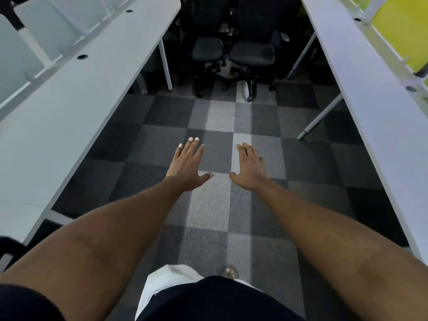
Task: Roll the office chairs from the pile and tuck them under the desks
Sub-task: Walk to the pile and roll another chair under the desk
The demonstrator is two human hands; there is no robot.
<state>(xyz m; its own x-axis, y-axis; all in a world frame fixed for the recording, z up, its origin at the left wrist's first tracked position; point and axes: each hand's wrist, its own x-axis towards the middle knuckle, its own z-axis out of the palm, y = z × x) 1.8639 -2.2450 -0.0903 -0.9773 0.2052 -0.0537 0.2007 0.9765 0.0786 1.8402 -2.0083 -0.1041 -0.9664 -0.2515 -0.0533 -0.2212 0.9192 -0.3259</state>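
Observation:
Two dark office chairs stand side by side at the far end of the aisle, the left chair point(206, 50) and the right chair point(253, 53), with more dark chair backs crowded behind them. My left hand point(188, 165) and my right hand point(249, 167) are stretched out in front of me over the carpet, palms down, fingers straight and spread, holding nothing. Both hands are well short of the chairs. A long white desk point(76, 93) runs along the left and another white desk point(370, 89) along the right.
Checkered grey carpet tiles point(220, 126) cover the aisle between the desks. White desk legs point(166, 66) and slanted grey legs point(320, 117) stand at the aisle's edges. A yellow-green panel point(403, 31) sits behind the right desk. A dark chair part point(9, 246) shows at the lower left.

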